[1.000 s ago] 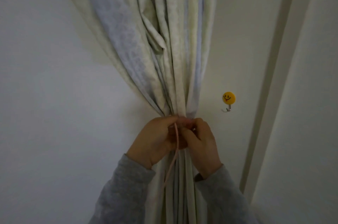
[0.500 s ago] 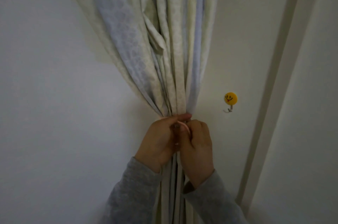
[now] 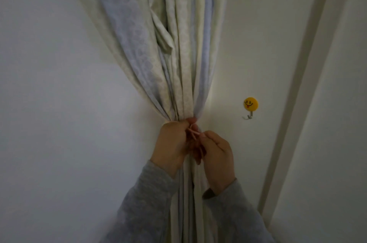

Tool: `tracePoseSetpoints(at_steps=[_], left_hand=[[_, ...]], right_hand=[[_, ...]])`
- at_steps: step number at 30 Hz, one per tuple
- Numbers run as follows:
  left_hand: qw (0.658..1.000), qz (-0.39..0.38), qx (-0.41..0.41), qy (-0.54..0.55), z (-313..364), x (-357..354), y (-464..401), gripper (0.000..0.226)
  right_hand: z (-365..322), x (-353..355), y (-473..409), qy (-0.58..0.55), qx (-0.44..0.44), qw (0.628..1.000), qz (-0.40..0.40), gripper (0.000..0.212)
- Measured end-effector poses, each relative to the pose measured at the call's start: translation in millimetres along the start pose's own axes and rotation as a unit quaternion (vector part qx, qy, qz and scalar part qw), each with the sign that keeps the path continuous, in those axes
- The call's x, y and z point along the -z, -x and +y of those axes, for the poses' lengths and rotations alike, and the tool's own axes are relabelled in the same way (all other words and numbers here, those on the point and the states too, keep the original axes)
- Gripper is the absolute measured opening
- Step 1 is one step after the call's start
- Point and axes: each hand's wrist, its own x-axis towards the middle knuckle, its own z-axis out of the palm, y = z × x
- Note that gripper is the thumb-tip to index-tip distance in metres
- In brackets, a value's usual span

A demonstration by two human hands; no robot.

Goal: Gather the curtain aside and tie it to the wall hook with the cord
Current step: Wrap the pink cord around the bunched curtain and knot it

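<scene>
Wall: plain white, dim light; pale door frame running up to the right of the hook.
Hook: yellow smiley disc w/ small metal prong below; stuck on wall, empty, no cord on it yet.
Curtain: cream w/ faint bluish pattern, hanging left of the hook, near it but apart; folds fan wide up top, squeezed to a narrow neck at about hook height, then dropping straight down betw. the two sleeves.
Left hand: left of the hook, fist wrapped round the gathered neck; prob. clamping folds so bunch can't spread while cord gets worked.
Right hand: below-left of the hook, thumb + forefinger pinching the cord, other fingers curled; looks pulled slightly toward hook side, prob. to draw slack or tighten a loop.
Cord: thin, pinkish, short stretch showing betw. both hands at curtain neck; small loops visible, rest hidden behind fingers; can't tell if knot already closed.
Sleeves: grey, soft knit, either side of the lower curtain.
Stage (judged): gathering done, wrap/knot in progress, hooking not yet done.
Next (judged): needs a free loop or end long enough to reach across to the prong.
Risk (judged): loosening left grip early could let folds slide out of the thin cord.
</scene>
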Motion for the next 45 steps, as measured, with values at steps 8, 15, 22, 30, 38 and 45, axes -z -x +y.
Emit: tracePoseSetpoints(at_steps=[8,15,22,30,38,45], left_hand=[[0.944,0.108,-0.157,-0.271,-4.0,16.3,-5.1,0.025],[0.898,0.178,-0.231,-0.329,-4.0,27.6,-1.5,0.030],[0.893,0.184,-0.239,-0.334,-2.4,44.6,1.1,0.023],[0.895,0.138,-0.187,-0.381,11.5,51.1,-1.0,0.033],[0.950,0.073,-0.176,-0.246,2.5,53.8,1.5,0.012],[0.987,-0.045,-0.147,-0.043,0.4,51.4,4.5,0.016]], right_hand=[[8.6,12.1,-22.8,0.205,-0.109,0.966,-0.116,0.016],[-1.2,-5.6,-24.6,0.373,0.054,0.919,-0.113,0.015],[5.2,-24.4,-20.9,0.225,-0.028,0.973,-0.052,0.018],[4.8,-28.6,-20.0,0.177,-0.043,0.983,-0.022,0.029],[3.6,-24.3,-12.5,0.169,-0.015,0.985,0.017,0.017],[-4.7,-17.9,-9.5,0.166,0.077,0.983,-0.029,0.019]])
